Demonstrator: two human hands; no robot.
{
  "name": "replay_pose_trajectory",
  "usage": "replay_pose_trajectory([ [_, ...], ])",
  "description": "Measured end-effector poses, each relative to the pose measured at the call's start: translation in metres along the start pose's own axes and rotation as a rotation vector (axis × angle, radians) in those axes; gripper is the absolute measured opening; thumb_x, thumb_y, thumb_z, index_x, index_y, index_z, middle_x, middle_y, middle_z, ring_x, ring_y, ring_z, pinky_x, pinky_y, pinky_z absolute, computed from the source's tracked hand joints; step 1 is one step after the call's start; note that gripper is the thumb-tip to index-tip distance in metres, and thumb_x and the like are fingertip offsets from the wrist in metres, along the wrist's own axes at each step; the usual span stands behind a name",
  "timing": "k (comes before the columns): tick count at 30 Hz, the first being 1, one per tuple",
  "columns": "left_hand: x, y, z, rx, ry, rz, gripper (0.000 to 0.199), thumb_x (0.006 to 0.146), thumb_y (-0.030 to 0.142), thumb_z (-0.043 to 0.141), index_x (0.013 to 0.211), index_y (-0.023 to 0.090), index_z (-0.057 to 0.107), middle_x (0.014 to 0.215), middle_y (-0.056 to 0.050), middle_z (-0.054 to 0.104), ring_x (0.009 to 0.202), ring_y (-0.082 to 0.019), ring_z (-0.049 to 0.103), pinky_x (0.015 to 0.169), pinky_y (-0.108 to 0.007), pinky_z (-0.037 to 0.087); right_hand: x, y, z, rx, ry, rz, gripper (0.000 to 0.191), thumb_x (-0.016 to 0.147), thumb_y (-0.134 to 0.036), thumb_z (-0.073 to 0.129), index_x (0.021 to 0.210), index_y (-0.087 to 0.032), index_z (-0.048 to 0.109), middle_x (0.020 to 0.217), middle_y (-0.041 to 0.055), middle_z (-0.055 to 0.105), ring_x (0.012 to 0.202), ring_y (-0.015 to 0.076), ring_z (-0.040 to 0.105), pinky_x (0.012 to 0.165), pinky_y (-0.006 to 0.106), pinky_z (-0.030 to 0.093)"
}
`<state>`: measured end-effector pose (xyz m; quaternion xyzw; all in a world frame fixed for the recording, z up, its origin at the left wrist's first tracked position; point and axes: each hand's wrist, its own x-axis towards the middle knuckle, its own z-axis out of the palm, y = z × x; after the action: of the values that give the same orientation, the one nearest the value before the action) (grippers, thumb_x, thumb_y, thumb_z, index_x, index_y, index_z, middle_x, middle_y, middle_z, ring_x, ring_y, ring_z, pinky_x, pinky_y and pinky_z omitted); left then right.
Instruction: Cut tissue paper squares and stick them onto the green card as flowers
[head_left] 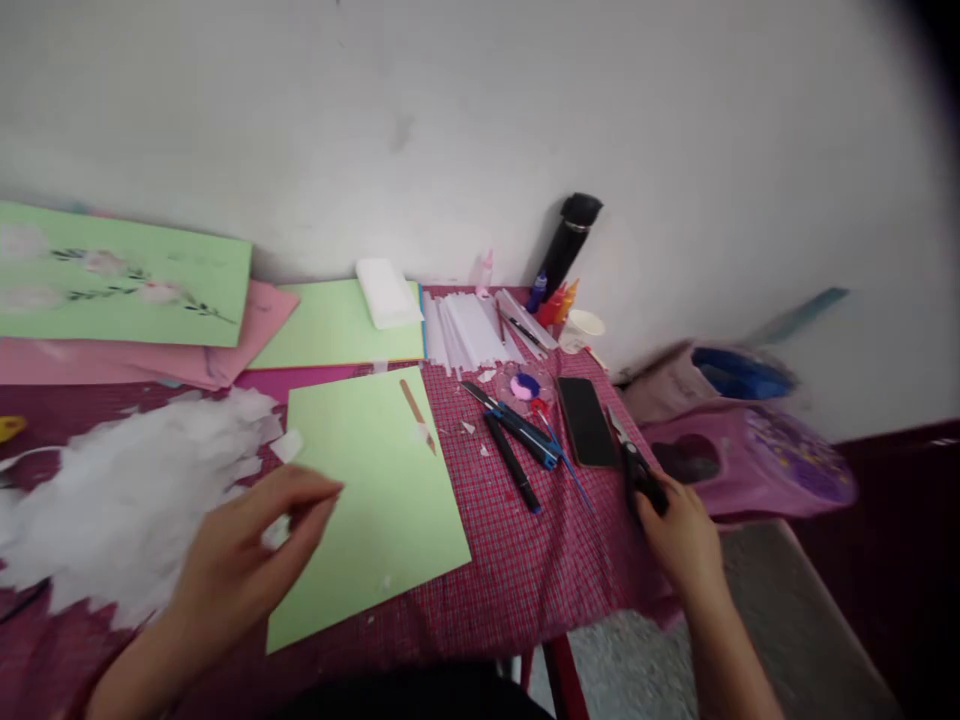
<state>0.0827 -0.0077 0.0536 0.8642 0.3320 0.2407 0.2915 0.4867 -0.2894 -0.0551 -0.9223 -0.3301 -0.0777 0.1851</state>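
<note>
My right hand (686, 535) is closed on the dark handles of a pair of scissors (636, 468) at the table's right edge. The blades point away from me, close beside a black phone (586, 422). Over the left side of a light green sheet of paper (375, 500), my left hand (251, 545) has thumb and forefinger pinched together. Whatever lies between those fingertips, if anything, is too small to make out. A brown wooden stick (417, 412) rests on the sheet's upper right. To the left spreads a large heap of white paper pieces (142, 490).
A utility knife (521, 430), a black marker (511, 462) and a thin blue brush (568, 462) lie right of the sheet. Behind them are white paper strips (465, 330), paint bottles (551, 305) and a black flask (568, 245). Pink bags (750, 455) stand beyond the right edge.
</note>
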Motion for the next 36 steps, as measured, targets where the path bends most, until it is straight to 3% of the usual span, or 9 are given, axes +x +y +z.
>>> replay_pose_trajectory([
  [4,0.102,0.037,0.034,-0.039,-0.160,0.170,0.017,0.088,0.027,0.051,0.082,0.021,0.066,0.079,-0.002,0.068,0.072,-0.015,0.060,0.065,-0.029,0.045,-0.027,0.006,-0.004,-0.047,0.009,-0.063,0.055,0.087,-0.046,0.043,0.111,-0.003,0.067,0.104,0.0251,0.069,0.100,0.0382,0.064,0.090,0.054,0.050],
  [9,0.206,0.031,0.120,-0.106,-0.393,0.058,0.019,0.077,0.022,0.059,0.093,0.016,0.067,0.075,-0.002,0.065,0.066,-0.015,0.055,0.063,-0.028,0.039,-0.033,-0.010,-0.021,0.008,0.035,-0.050,0.054,0.087,-0.053,0.042,0.109,-0.010,0.067,0.105,0.0229,0.069,0.098,0.0394,0.064,0.088,0.057,0.050],
  [13,0.245,0.020,0.175,-0.204,-0.431,-0.001,0.025,0.064,0.015,0.069,0.090,0.016,0.068,0.068,0.001,0.060,0.063,-0.014,0.050,0.063,-0.027,0.035,-0.026,-0.025,-0.028,0.152,0.034,-0.063,0.041,0.087,-0.049,0.048,0.105,-0.017,0.067,0.103,0.0172,0.071,0.096,0.0351,0.066,0.088,0.055,0.050],
  [16,0.253,0.021,0.187,-0.290,-0.437,-0.030,0.008,0.064,0.011,0.066,0.069,0.015,0.062,0.064,0.001,0.058,0.062,-0.013,0.049,0.062,-0.026,0.035,-0.017,-0.043,-0.031,0.266,0.034,-0.078,0.034,0.087,-0.044,0.053,0.104,-0.019,0.068,0.104,0.0148,0.072,0.098,0.0325,0.066,0.091,0.053,0.050],
  [22,0.228,0.038,0.143,-0.564,-0.474,-0.187,0.009,0.078,0.023,0.059,0.073,0.016,0.055,0.061,0.002,0.056,0.050,-0.008,0.045,0.052,-0.023,0.035,0.014,-0.127,-0.034,0.817,-0.083,0.019,0.022,0.085,-0.038,0.061,0.097,-0.022,0.070,0.098,0.0095,0.073,0.092,0.0253,0.069,0.083,0.041,0.055],
  [26,0.177,0.051,0.094,-0.921,-0.547,-0.253,0.015,0.076,0.025,0.065,0.076,0.015,0.055,0.070,0.000,0.060,0.056,-0.006,0.052,0.057,-0.021,0.040,0.029,-0.200,-0.022,1.307,-0.336,0.088,0.031,0.081,-0.045,0.067,0.104,-0.024,0.064,0.087,0.0041,0.070,0.074,0.0191,0.067,0.069,0.035,0.056],
  [29,0.135,0.053,0.065,-0.885,-0.475,-0.164,0.016,0.077,0.028,0.067,0.076,0.015,0.056,0.067,0.002,0.058,0.056,-0.006,0.050,0.056,-0.021,0.039,0.024,-0.244,-0.013,1.500,-0.546,0.067,0.044,0.072,-0.044,0.076,0.108,-0.025,0.059,0.091,0.0018,0.067,0.073,0.0166,0.065,0.062,0.030,0.055],
  [33,0.091,0.041,0.039,-0.763,-0.396,-0.113,0.017,0.078,0.029,0.065,0.074,0.015,0.057,0.070,0.001,0.060,0.063,-0.008,0.053,0.058,-0.021,0.040,0.009,-0.276,0.000,1.436,-0.664,-0.068,0.042,0.073,-0.038,0.074,0.110,-0.024,0.058,0.095,0.0030,0.067,0.079,0.0176,0.066,0.062,0.028,0.055],
  [36,0.067,0.019,0.018,-0.715,-0.351,-0.163,0.012,0.076,0.027,0.064,0.077,0.016,0.058,0.070,0.002,0.061,0.062,-0.009,0.053,0.059,-0.022,0.042,0.011,-0.276,0.014,1.031,-0.586,-0.253,0.023,0.085,-0.032,0.055,0.103,-0.019,0.062,0.087,0.0045,0.071,0.076,0.0181,0.069,0.067,0.031,0.056],
])
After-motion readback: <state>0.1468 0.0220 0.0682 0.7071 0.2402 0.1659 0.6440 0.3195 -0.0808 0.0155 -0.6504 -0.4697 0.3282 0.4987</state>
